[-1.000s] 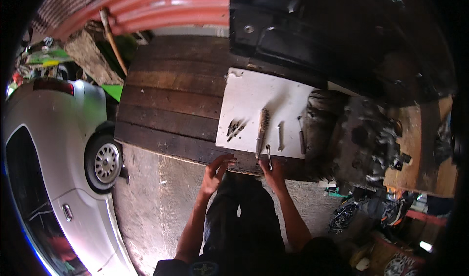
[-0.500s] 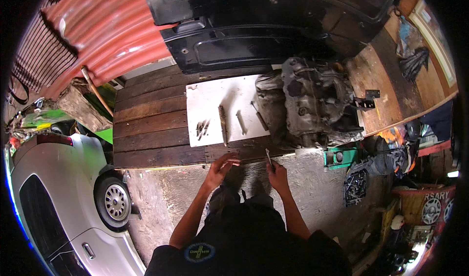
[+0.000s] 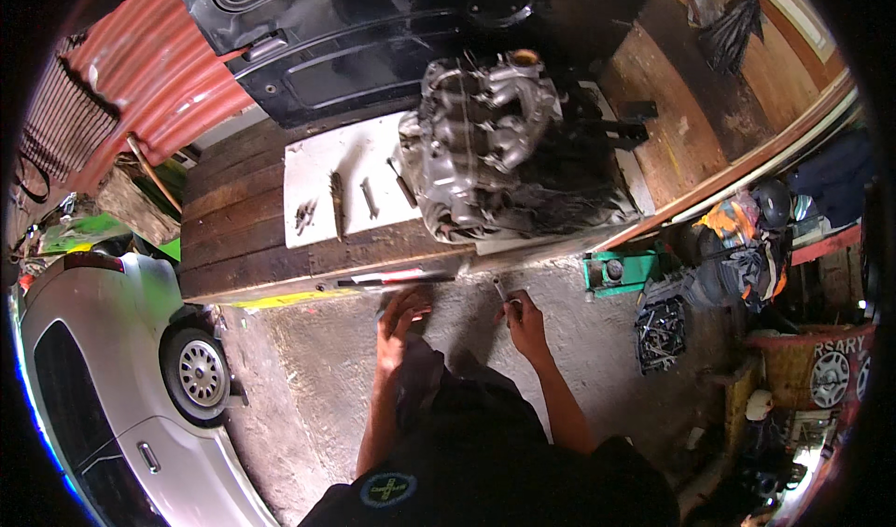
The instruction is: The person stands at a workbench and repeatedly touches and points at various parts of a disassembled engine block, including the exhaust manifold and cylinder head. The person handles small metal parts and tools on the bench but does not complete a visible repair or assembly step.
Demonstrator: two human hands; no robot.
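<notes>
My right hand [image 3: 525, 325] is closed round a small metal wrench [image 3: 500, 291], whose end sticks up past the fingers. To its left, my left hand [image 3: 399, 326] hangs with fingers apart and a little bent, holding nothing. Both hands are in front of the wooden bench [image 3: 229, 224], below its near edge. On the bench a dirty metal engine part with curved pipes [image 3: 476, 140] rests on dark cloth or plastic. Beside it a white board [image 3: 317, 158] bears another wrench [image 3: 370, 200], a thin dark-handled tool [image 3: 402, 183], a long brownish tool [image 3: 337, 205] and several small bolt-like pieces [image 3: 305, 216].
A black vehicle panel [image 3: 345, 79] stands behind the bench. At the left is a silver car [image 3: 112, 368]. A green jack-like device [image 3: 621, 271] and a black tray of small metal parts [image 3: 661, 334] are on the floor at the right.
My view has swung right, so bench, engine part and board now appear further left. The wrench stays in my right hand. My left hand remains free of anything.
</notes>
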